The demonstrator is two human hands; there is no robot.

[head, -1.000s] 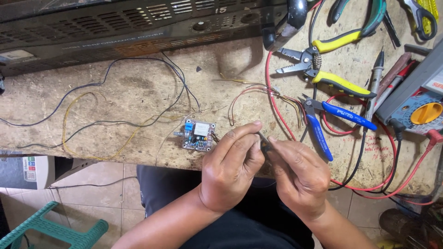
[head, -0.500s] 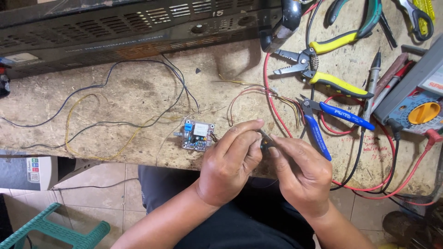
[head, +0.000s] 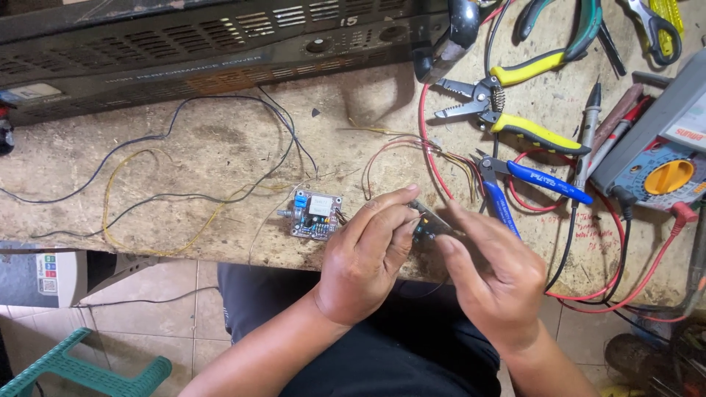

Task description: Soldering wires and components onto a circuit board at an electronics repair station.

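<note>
1. Left hand [head: 368,261] and right hand [head: 494,276] meet at the near edge of the counter [head: 220,147], over the person's lap.
2. Between them sits a small dark part [head: 425,224]; its exact kind is too small to tell.
3. Left grip: thumb and forefinger pressed together, pinching the part from the left side.
4. Right grip: fingertips closed on the same part from the right; a thin grey strip of it pokes up and left from between the fingers.
5. A small circuit board [head: 316,215] lies flat on the counter just left of the left hand, not touching it. It carries a blue block and a white square component.
6. Thin red and yellow wires [head: 382,151] loop on the counter behind the hands and run toward the part.
7. Long black and yellow wires [head: 140,191] trail across the left half of the counter.
8. Blue-handled cutters [head: 515,184] lie just behind the right hand.
9. Yellow-handled strippers [head: 507,110] lie further back, jaws pointing left.
10. A multimeter [head: 662,169] with a yellow dial sits at the right edge; its red lead [head: 647,272] curves along the counter's near right.
11. A black vented case [head: 184,44] stands along the far edge.
12. A green stool [head: 81,371] stands on the tiled floor at lower left.
</note>
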